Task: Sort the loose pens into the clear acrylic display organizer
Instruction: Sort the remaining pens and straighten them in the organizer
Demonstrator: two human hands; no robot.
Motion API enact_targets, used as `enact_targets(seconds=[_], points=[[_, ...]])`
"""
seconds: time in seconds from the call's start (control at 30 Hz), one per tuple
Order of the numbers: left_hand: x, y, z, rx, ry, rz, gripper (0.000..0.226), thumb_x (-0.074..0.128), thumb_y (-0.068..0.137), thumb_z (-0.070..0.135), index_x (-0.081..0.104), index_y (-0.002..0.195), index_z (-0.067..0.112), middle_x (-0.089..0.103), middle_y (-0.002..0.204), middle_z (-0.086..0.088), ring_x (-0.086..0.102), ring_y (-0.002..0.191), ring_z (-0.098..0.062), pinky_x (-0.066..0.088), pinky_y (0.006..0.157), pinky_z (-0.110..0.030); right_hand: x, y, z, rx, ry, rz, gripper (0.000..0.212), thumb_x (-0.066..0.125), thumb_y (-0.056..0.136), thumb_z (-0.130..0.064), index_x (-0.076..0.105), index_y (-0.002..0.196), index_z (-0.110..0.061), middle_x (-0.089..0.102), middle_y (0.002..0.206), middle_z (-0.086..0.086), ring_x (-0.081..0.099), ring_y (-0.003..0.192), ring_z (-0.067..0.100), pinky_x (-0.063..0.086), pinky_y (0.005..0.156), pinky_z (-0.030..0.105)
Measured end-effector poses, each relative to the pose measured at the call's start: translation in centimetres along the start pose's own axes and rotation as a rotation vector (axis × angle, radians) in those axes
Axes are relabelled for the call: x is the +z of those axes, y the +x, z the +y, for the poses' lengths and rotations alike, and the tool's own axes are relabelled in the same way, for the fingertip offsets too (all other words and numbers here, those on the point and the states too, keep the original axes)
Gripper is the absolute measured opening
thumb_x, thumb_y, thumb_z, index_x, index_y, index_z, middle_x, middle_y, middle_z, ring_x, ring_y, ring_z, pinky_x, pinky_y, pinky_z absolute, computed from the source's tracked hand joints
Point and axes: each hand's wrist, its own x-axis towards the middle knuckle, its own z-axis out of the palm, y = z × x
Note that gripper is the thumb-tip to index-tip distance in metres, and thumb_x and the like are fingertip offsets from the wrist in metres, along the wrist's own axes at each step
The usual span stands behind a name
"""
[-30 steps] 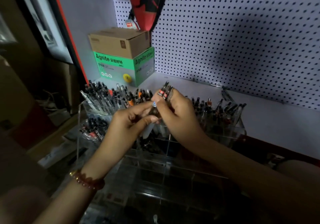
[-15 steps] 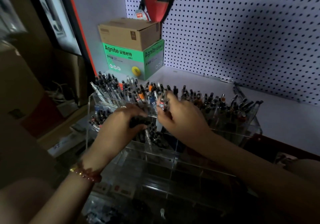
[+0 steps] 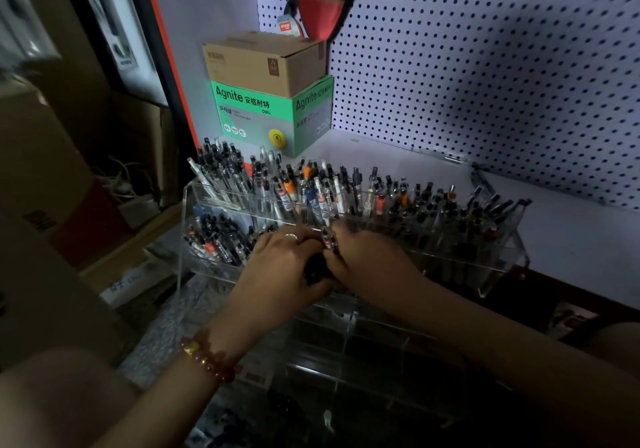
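My left hand [image 3: 280, 267] and right hand [image 3: 370, 264] touched over the clear rack [image 3: 498, 271]. Both pinched one bunch of pens [image 3: 329, 241].

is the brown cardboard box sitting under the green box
No, the brown cardboard box sits on top of the green box, not beneath it.

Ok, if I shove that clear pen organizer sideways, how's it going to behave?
The clear acrylic organizer looks rigid, so it would probably slide as one piece. Packed with pens, it's likely heavy for its size. The pens lean loosely and would probably rattle.
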Motion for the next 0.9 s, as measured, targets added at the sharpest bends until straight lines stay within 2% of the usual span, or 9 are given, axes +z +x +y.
enact_targets(seconds=[0.07,0.17,0.27,0.37,0.43,0.53,0.7,0.83,0.9], points=[[0.3,-0.1,0.4,-0.021,0.018,0.001,0.041,0.07,0.07,0.044,0.067,0.104,0.021,0.058,0.12,0.003,0.05,0.114,-0.019,0.028,0.093,-0.031,0.6,-0.2,0.3,0.01,0.006,0.013,0.031,0.037,0.1,-0.031,0.039,0.123,-0.01,0.063,0.093,0.01,0.06,0.081,0.028,0.032,0.06,0.029],[0.8,0.0,0.4,-0.05,0.004,0.046,0.033,0.073,0.071,0.035,0.067,0.1,0.019,0.058,0.119,0.002,0.05,0.115,-0.019,0.026,0.094,-0.031,1.2,-0.5,0.2,0.031,0.027,-0.015,0.034,0.036,0.101,-0.032,0.036,0.127,-0.011,0.065,0.101,0.01,0.062,0.091,0.029,0.032,0.064,0.029],[1.4,0.2,0.3,-0.067,-0.006,0.092,0.026,0.065,0.069,0.036,0.067,0.089,0.018,0.061,0.11,0.001,0.055,0.106,-0.021,0.029,0.089,-0.033,1.4,-0.6,0.3,0.044,0.046,-0.031,0.033,0.036,0.101,-0.035,0.038,0.125,-0.012,0.066,0.1,0.01,0.062,0.091,0.029,0.035,0.064,0.03],[1.5,0.2,0.4,-0.062,0.018,0.117,0.023,0.059,0.07,0.035,0.065,0.085,0.019,0.061,0.103,0.001,0.058,0.099,-0.021,0.031,0.084,-0.033,1.4,-1.2,0.8,0.071,0.113,-0.067,0.032,0.034,0.099,-0.046,0.043,0.1,-0.015,0.063,0.091,0.01,0.06,0.083,0.029,0.038,0.063,0.033],[1.4,0.3,0.1,-0.05,0.021,0.127,0.025,0.062,0.07,0.03,0.064,0.092,0.018,0.063,0.102,0.0,0.059,0.097,-0.024,0.03,0.082,-0.031,1.4,-1.5,1.1,0.091,0.131,-0.113,0.042,0.031,0.096,-0.056,0.043,0.09,-0.016,0.057,0.081,0.006,0.057,0.075,0.025,0.04,0.064,0.034],[1.2,0.1,0.1,-0.038,-0.034,0.148,0.042,0.065,0.068,0.025,0.06,0.109,0.017,0.066,0.104,-0.002,0.06,0.097,-0.026,0.029,0.083,-0.029,1.4,-2.0,1.0,0.094,0.187,-0.104,0.048,0.035,0.091,-0.062,0.049,0.096,-0.017,0.058,0.084,0.002,0.057,0.076,0.021,0.045,0.067,0.034],[0.8,-0.1,0.9,0.04,-0.122,0.226,0.047,0.066,0.079,0.015,0.055,0.124,0.021,0.065,0.115,0.002,0.055,0.103,-0.015,0.035,0.086,-0.026,0.8,-2.3,0.5,0.088,0.085,0.007,0.038,0.033,0.098,-0.05,0.048,0.111,-0.018,0.063,0.091,0.002,0.059,0.078,0.02,0.042,0.063,0.03],[0.8,0.0,0.8,0.098,-0.066,0.164,0.027,0.058,0.082,0.025,0.067,0.107,0.023,0.069,0.105,0.004,0.062,0.09,-0.017,0.044,0.078,-0.026,0.5,-2.4,0.9,0.133,0.159,-0.103,0.039,0.041,0.093,-0.054,0.055,0.095,-0.018,0.058,0.075,-0.003,0.056,0.068,0.016,0.038,0.056,0.028],[1.0,0.2,0.5,0.142,-0.021,0.098,0.026,0.052,0.083,0.033,0.073,0.094,0.022,0.069,0.104,0.006,0.063,0.089,-0.016,0.049,0.079,-0.031,0.5,-2.5,1.1,0.124,0.188,-0.177,0.036,0.054,0.084,-0.054,0.058,0.098,-0.021,0.066,0.087,-0.001,0.062,0.079,0.018,0.043,0.062,0.028]])
